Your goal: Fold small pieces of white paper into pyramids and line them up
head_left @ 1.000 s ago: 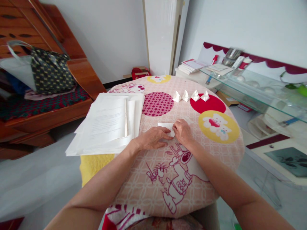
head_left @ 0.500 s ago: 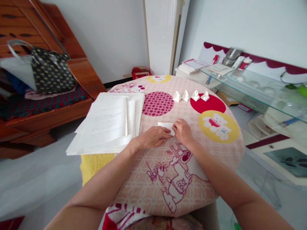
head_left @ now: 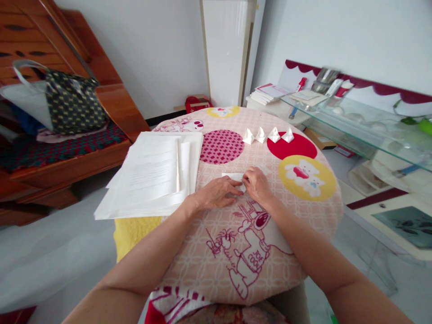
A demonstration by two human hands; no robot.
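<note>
Small changes on my feed. Left hand (head_left: 216,193): fingers bunched closer half second ago, now slightly parted again, lower ones eased away from index finger. White paper strip (head_left: 232,176): patch showing between left fingertips and right hand (head_left: 256,184) has altered outline a little; I can't read fold there, too small. My view has shifted slightly too: patterned bag (head_left: 72,101), far out left of fingers, now appears bit lower, and paper stack (head_left: 148,171), just left of fingers, sits hair lower.

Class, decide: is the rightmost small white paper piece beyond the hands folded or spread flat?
Folded: the paper piece rises in pointed peaks.
</note>
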